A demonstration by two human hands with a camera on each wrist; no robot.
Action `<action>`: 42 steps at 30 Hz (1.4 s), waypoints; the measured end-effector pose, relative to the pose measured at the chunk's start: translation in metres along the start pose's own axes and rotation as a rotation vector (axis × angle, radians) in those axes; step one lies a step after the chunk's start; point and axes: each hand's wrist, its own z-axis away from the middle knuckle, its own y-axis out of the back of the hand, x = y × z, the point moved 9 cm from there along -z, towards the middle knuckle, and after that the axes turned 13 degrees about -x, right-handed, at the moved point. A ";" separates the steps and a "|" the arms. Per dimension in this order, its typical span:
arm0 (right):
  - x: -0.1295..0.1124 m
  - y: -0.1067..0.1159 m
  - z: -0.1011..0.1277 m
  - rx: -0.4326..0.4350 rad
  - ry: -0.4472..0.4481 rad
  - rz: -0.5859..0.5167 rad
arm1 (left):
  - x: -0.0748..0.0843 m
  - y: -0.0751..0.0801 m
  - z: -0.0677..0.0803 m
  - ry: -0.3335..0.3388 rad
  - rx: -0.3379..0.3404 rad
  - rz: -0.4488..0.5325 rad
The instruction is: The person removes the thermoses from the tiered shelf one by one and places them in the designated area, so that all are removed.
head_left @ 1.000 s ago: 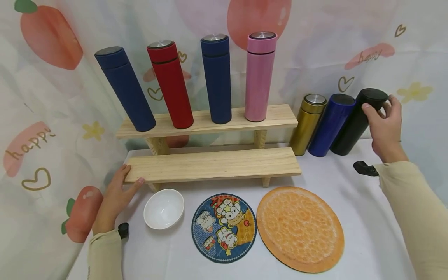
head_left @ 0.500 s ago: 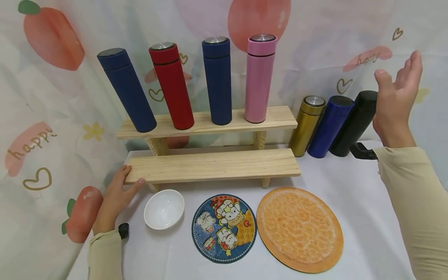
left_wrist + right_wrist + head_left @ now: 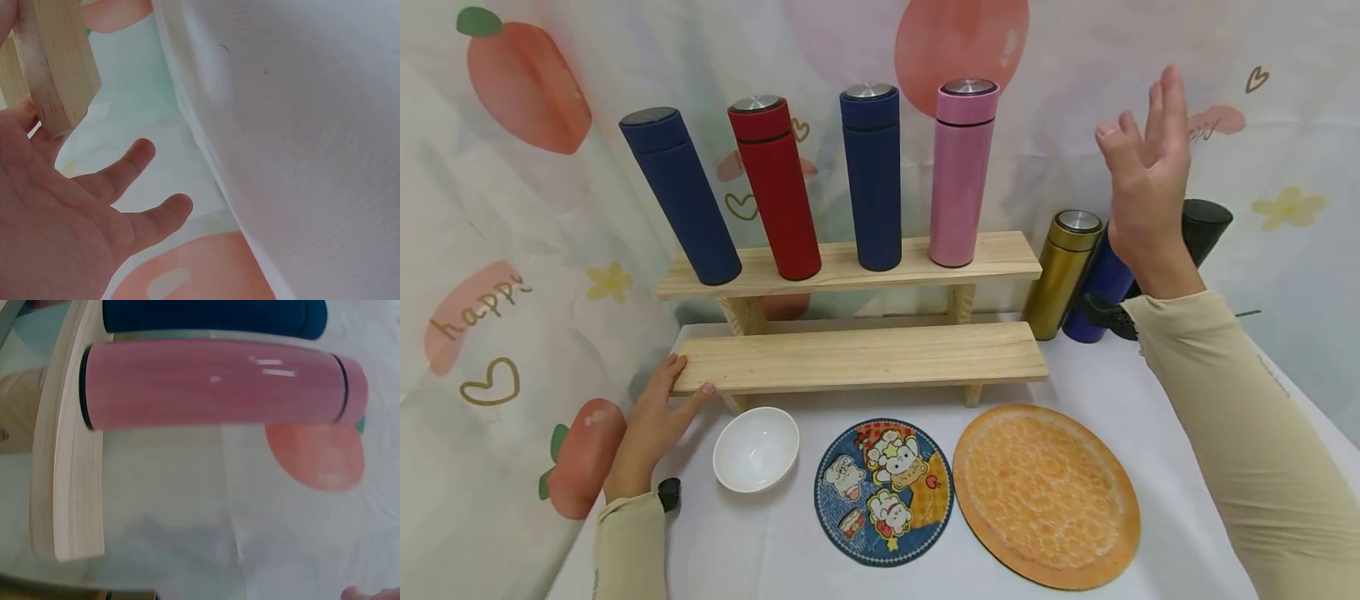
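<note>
While the person's hands are apart, the scene runs left to right like this:

Left hand: rests at near-left end of the lower shelf board, thumb on its top edge, fingers loose & fairly straight, gripping nothing. Left wrist view shows the board end against the palm, fingers spread.
White bowl: on the table just right of the left hand, near side of the lower board, upright.
Top shelf: far side, above the lower board; carries 4 flasks in a row, L to R: dark blue flask leaning left, red flask leaning slightly left, navy flask upright, pink flask upright.
Cartoon mat: round, blue, near edge, right of the bowl.
Orange mat: round, bigger, touching or just beside the cartoon mat on its right.
Gold flask: on the table right of the shelf ends, beside a blue flask and a black flask, both partly hidden by the arm.
Right hand: raised in the air in front of the blue & black flasks, fingers straight & spread wide, holding nothing, touching nothing.
Right wrist view: pink flask on the top shelf edge, a fingertip at the frame edge.
</note>
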 end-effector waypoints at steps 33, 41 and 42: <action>0.083 -0.095 -0.009 -0.252 -0.486 0.320 | 0.004 -0.002 -0.006 0.005 -0.010 -0.017; 0.079 -0.089 -0.003 -0.179 -0.403 0.354 | 0.001 -0.002 -0.009 0.010 -0.007 -0.021; 0.078 -0.089 -0.002 -0.175 -0.391 0.363 | 0.001 -0.002 -0.009 0.012 -0.008 -0.023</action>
